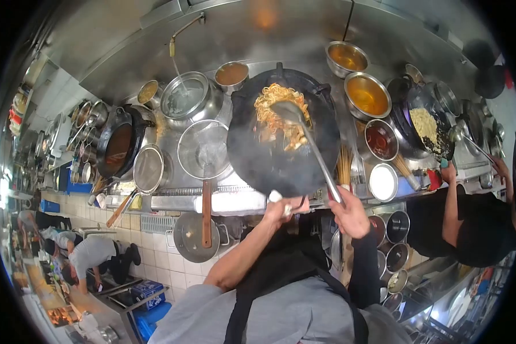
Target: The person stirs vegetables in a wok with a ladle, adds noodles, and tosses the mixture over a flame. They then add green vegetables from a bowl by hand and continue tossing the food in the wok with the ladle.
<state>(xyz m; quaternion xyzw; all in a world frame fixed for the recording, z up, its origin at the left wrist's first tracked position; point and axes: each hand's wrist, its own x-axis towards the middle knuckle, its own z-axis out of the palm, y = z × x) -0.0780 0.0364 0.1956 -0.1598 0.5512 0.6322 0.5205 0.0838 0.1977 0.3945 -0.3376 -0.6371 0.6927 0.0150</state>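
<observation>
Noodles with bits of vegetable point(275, 101) lie in the upper part of a large dark wok point(258, 163), with steam over it. My right hand point(350, 213) is closed round the handle of a metal ladle point(321, 157), whose bowl rests on the noodles. At the wok's near edge, my left hand point(284, 209) is closed on a whitish cloth point(276, 196), seen only in part. A wire strainer with a wooden handle point(206, 213) lies just left of the wok.
Bowls of yellow liquid point(368, 97), red sauce point(381, 139) and white contents point(383, 182) stand right of the wok. A co-worker's arms point(451, 212) reach to another wok point(410, 123). A pot point(192, 100) stands back left. Other people point(94, 255) are at far left.
</observation>
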